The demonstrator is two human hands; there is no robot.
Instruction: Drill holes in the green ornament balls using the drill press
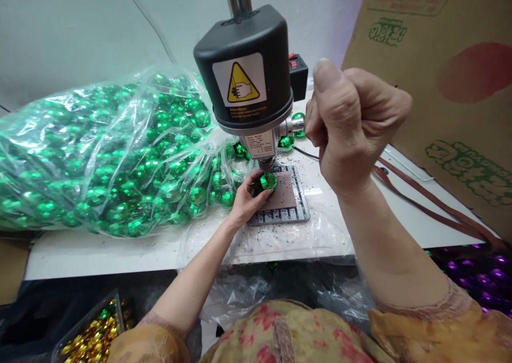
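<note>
A small black bench drill press (246, 67) with a yellow warning label stands in front of me. Beneath its chuck (266, 163), my left hand (252, 195) grips a shiny green faceted ball (268, 181) between thumb and fingers. The ball rests over a brownish board (285, 190) on the grey slotted base (302, 214), and the bit appears to meet its top. My right hand (354, 120), raised on the machine's right side, is closed in a fist around the drill press lever. Most of that lever is hidden by the fingers.
A big clear bag (100, 155) of green balls fills the table's left side. Loose green balls (286, 142) lie behind the press. Dark shavings dot the white table (100, 256). Right stands a cardboard box (448, 86); below are gold balls (90, 336) and purple balls (476, 277).
</note>
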